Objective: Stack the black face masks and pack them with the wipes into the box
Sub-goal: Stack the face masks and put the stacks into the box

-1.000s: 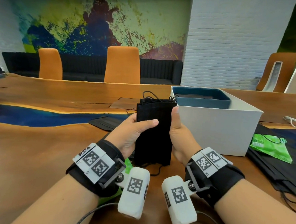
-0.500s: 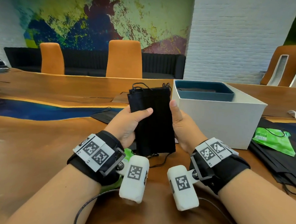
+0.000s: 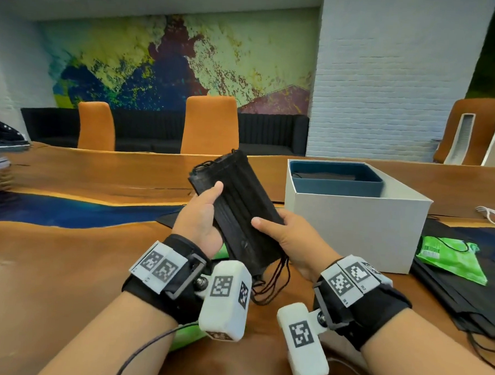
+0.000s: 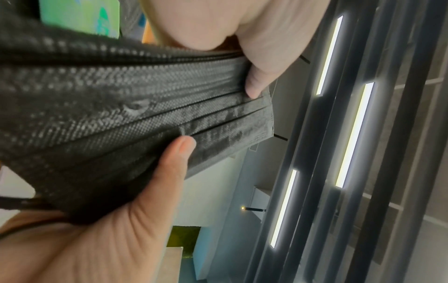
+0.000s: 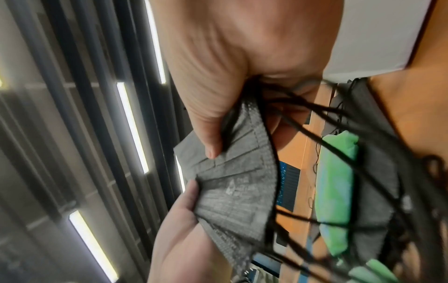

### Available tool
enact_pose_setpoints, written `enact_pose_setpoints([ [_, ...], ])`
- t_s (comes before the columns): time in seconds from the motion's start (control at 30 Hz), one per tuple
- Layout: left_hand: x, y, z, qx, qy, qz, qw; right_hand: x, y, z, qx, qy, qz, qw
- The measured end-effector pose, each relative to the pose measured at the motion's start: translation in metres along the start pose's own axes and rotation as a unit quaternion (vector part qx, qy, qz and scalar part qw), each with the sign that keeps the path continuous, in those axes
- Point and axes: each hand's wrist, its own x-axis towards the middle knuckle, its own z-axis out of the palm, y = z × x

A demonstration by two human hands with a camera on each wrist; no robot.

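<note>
Both hands clamp the masks [image 3: 239,212] above the tabletop [image 3: 64,263].
Left hand [image 3: 201,216] and right hand [image 3: 289,238] pinch opposite edges; the soft, light stack probably slips apart, so grip across its full thickness, loops dangling below.

Office meeting room, long wooden conference table [image 3: 64,263] with blue resin inlay, orange chairs [image 3: 211,125] along it, black sofa [image 3: 272,131], abstract wall mural [image 3: 175,63], linear ceiling lights [image 4: 354,134]
</note>
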Motion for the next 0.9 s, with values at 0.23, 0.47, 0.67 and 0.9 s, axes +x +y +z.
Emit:
enact_pose_setpoints([
  [0.23, 0.036, 0.018, -0.001, -0.022, 0.1, 0.081, 0.991, -0.01, -0.014, 0.001, 0.167, 0.013, 0.04, 0.985],
  [0.47, 0.001, 0.018, 0.05, -0.002, 0.07, 0.144, 0.987, -0.025, -0.041, -0.014, 0.256, 0.06, 0.048, 0.964],
  [0.67, 0.011, 0.014, 0.071, 0.139, -0.029, 0.132, 0.981, -0.024, -0.083, -0.089, 0.235, 0.2, 0.014, 0.951],
  [0.9, 0.033, 0.013, 0.099, 0.333, -0.079, 0.104, 0.934, 0.011, -0.114, -0.169, 0.192, 0.259, 0.024, 0.946],
])
